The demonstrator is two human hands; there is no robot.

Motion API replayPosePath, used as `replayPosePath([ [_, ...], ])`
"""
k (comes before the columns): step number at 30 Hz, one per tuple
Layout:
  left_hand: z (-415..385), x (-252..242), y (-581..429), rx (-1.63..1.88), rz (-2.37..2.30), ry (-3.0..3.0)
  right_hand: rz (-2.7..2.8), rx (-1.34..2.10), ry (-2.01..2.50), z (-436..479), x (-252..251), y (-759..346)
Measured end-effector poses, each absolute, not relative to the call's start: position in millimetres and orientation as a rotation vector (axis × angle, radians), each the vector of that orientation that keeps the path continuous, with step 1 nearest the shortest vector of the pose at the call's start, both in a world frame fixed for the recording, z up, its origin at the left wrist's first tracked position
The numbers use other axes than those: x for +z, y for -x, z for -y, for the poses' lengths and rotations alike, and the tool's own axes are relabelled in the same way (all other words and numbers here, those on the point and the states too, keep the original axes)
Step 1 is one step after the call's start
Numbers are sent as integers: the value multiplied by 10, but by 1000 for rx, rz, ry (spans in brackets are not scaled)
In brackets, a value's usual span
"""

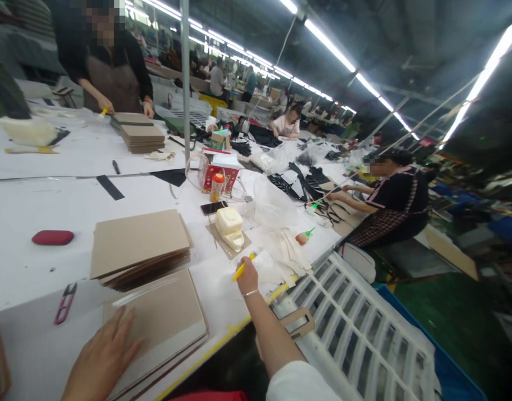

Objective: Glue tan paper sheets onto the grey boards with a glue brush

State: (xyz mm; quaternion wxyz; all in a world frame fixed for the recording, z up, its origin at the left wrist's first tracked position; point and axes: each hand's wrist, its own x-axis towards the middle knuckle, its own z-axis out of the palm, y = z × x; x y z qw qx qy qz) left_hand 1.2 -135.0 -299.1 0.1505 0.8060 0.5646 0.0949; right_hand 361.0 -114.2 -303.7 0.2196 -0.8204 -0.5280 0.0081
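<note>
My left hand (105, 348) lies with fingers spread on the top board (167, 312) of a low stack near the table's front edge. A pale, glossy strip runs along that board's far edge. Over the table to the right, my right hand (248, 278) is closed around a slim yellow brush (239, 272); its bristles cannot be made out. Just beyond that hand stands a cream-coloured plastic container (229, 225) on a small board. A taller stack of brown boards (141, 242) sits behind the one under my left hand.
Thread snips (66, 303) and a red case (53, 238) lie on the left. Pale fabric strips (284, 253) and a glue bottle (305, 236) are at right, above a white slatted crate (356, 312). A phone (214, 208) and metal pole (185, 83) stand farther back. Co-workers occupy neighbouring places.
</note>
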Motion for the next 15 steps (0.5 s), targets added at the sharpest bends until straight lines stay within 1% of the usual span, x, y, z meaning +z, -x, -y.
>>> replayPosePath([
  [2,1329,-2818,-182,516,-1451,-2295,1497,272,1973,1332,-2767,-3266],
  [4,1307,-2649,-409,651,-1273,-2180,1498,501,1731,1494,-2505,-2899],
  [6,1287,-2523,-627,640,-1149,-1963,1464,747,1531,1583,-2284,-2601],
  [8,1281,-2466,-762,507,-1028,-1717,1386,892,1410,1593,-2130,-2433],
  [11,1328,-2511,-720,350,-956,-1396,1248,875,1397,1535,-2059,-2401],
  [15,1448,-2722,-346,467,-1005,-1037,1171,738,1517,1453,-2277,-2477],
])
